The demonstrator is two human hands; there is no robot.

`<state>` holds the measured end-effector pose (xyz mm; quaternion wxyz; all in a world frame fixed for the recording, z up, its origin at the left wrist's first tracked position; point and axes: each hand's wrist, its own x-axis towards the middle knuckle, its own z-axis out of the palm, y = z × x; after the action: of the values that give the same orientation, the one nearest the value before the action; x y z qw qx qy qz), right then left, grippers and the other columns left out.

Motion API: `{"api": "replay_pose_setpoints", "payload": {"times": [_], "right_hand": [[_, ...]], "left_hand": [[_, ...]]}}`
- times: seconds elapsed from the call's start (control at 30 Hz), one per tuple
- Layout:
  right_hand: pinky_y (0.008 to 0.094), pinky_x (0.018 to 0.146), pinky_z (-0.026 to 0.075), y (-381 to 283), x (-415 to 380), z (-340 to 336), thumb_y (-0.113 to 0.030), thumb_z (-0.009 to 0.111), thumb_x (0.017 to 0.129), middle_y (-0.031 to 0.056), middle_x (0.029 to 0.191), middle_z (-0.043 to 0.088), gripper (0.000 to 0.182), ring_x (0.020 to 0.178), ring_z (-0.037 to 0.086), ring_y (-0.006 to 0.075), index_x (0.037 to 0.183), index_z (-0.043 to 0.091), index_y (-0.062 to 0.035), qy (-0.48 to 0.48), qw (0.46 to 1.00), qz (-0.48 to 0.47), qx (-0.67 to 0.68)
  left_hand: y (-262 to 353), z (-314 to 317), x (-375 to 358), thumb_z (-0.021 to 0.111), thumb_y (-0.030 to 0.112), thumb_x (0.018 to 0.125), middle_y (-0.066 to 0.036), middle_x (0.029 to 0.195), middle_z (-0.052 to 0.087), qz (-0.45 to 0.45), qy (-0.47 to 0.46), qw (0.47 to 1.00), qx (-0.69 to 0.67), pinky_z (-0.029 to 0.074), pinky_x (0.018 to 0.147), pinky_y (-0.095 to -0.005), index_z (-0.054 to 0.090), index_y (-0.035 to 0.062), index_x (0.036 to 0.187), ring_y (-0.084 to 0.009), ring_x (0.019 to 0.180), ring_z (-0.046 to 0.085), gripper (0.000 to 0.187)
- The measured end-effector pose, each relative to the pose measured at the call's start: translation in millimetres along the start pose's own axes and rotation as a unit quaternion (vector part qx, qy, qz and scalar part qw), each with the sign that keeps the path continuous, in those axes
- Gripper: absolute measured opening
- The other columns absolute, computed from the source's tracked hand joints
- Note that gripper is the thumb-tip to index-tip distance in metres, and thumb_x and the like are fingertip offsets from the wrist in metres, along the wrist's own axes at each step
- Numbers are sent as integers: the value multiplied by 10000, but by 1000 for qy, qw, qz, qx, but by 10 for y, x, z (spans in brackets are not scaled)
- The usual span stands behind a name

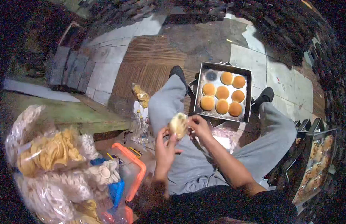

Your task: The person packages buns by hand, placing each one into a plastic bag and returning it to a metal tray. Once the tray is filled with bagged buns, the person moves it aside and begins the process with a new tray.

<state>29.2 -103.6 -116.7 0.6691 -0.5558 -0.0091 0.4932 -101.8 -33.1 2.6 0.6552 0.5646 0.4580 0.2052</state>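
Observation:
My left hand (166, 146) holds a bun (178, 125) above my lap, thumb and fingers around its lower left edge. The bun's pale face is turned up toward me, with a darker patch near its top. At its right edge, the fingers of my right hand (199, 127) are pinched against it; whatever may lie between those fingertips is too small to make out. Beyond my hands, between my legs, a square metal tray (222, 118) bears several golden-brown buns (222, 92). A dark round spot (211, 75) marks the tray's far left corner.
On my left are clear plastic bags of yellowish pieces (49, 151), whitish bundles (104, 172) and an orange-rimmed container (133, 164). A yellow bag (140, 96) lies by my leg. On the right, a tray of browned baked pieces (315, 162) stands near my knee.

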Motion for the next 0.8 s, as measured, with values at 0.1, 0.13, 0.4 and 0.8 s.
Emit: {"api": "replay_pose_setpoints", "payload": {"times": [0.1,0.13,0.4,0.8], "right_hand": [[394,725,580,-238,66,-318,-393,706,931,92,1157,632,461,1037,624,212,1239,613,-63,-37,976,26,212],[399,814,571,-255,89,-418,-409,717,917,89,1170,629,500,1092,604,210,1258,609,-60,-51,974,0,219],[521,861,548,951,2261,-2067,-454,693,912,115,1220,656,621,1131,625,277,1332,571,-14,59,994,77,49],[489,873,532,-483,28,-1352,-228,685,802,199,1073,725,313,924,707,370,1026,715,-11,-189,771,12,-608]], "left_hand": [[-174,263,289,776,122,832,-179,1242,514,311,-66,835,450,514,923,-483,515,43,1381,-332,1113,552,612],[-240,368,343,776,122,832,-179,1242,514,310,-74,836,447,514,923,-483,515,43,1381,-332,1113,552,612],[-985,710,148,621,179,894,-204,1092,645,69,-351,765,535,446,942,-476,626,11,1129,-351,1119,569,288],[-913,623,179,640,113,826,-184,959,681,214,-399,736,504,487,808,-425,621,-10,1018,-332,952,646,228]]}}
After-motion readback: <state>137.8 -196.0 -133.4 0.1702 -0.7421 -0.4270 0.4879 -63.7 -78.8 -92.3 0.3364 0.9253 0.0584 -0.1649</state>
